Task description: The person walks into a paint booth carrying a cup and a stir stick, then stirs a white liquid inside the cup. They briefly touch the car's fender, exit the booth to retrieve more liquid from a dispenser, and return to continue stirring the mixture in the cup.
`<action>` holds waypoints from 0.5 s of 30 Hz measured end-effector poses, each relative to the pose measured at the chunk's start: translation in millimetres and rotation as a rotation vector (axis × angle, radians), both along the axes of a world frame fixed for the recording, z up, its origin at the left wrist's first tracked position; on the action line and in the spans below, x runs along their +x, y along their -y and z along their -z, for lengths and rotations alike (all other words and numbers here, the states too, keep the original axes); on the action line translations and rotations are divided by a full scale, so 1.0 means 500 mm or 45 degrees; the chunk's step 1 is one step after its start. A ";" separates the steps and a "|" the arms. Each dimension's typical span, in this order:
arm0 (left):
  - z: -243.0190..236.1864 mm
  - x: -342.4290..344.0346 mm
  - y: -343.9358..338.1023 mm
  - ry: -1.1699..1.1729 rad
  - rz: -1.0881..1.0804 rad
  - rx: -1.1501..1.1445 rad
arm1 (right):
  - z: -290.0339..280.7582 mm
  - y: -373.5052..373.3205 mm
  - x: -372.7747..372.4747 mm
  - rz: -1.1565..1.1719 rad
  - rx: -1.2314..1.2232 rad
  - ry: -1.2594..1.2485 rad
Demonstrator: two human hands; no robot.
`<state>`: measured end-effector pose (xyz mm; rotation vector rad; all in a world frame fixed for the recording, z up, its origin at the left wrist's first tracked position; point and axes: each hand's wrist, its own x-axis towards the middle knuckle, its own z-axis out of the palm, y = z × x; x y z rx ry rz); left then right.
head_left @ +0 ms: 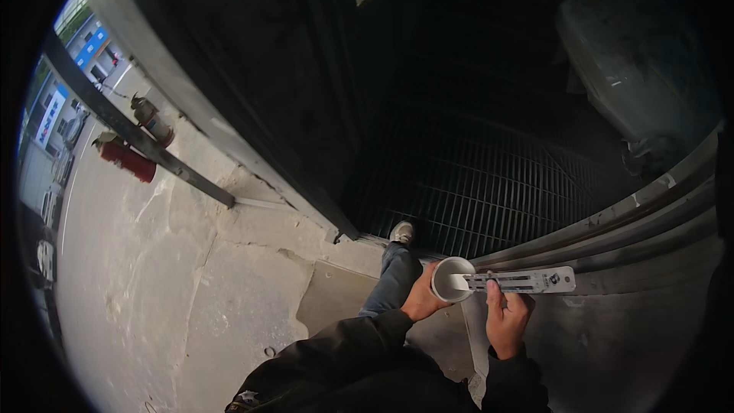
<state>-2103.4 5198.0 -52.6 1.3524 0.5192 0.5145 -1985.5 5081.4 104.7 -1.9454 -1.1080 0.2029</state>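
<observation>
My left hand (422, 298) is wrapped around the side of a white cup (453, 266), its mouth turned up toward me. Pale, whitish liquid shows inside the cup. In my right hand (508, 323) is a flat, light-coloured mixing stick (541, 281) with dark markings and a hole at its outer end. Thumb and fingers pinch the stick near its middle. Its inner end reaches over the rim into the cup, and the tip is hidden there.
Ahead, a dark doorway opens onto a metal floor grating (474, 191), with my shoe (402, 232) at its edge. A large plastic-covered object (634, 69) stands inside at right. Outside at left are a slanting metal post (145, 141), a red fire extinguisher (128, 159) and another extinguisher (154, 122).
</observation>
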 end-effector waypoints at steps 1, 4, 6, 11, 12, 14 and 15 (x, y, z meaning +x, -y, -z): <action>-0.002 0.052 -0.045 -0.147 0.043 0.177 | 0.024 -0.036 0.033 0.094 0.026 -0.006; -0.002 0.229 -0.182 -0.223 0.292 0.385 | 0.033 -0.121 0.133 0.318 -0.072 0.114; -0.055 0.323 -0.227 -0.203 0.483 0.194 | -0.037 -0.166 0.202 0.412 -0.166 -0.086; -0.204 0.464 -0.402 -0.138 0.578 -0.563 | -0.118 -0.325 0.327 0.559 -0.101 -0.314; -0.194 0.472 -0.432 -0.083 0.609 -0.378 | -0.136 -0.363 0.346 0.569 -0.069 -0.341; -0.234 0.498 -0.483 -0.026 0.525 -0.086 | -0.200 -0.405 0.392 0.557 0.035 -0.357; -0.271 0.519 -0.520 -0.024 0.590 0.132 | -0.220 -0.422 0.415 0.559 0.052 -0.286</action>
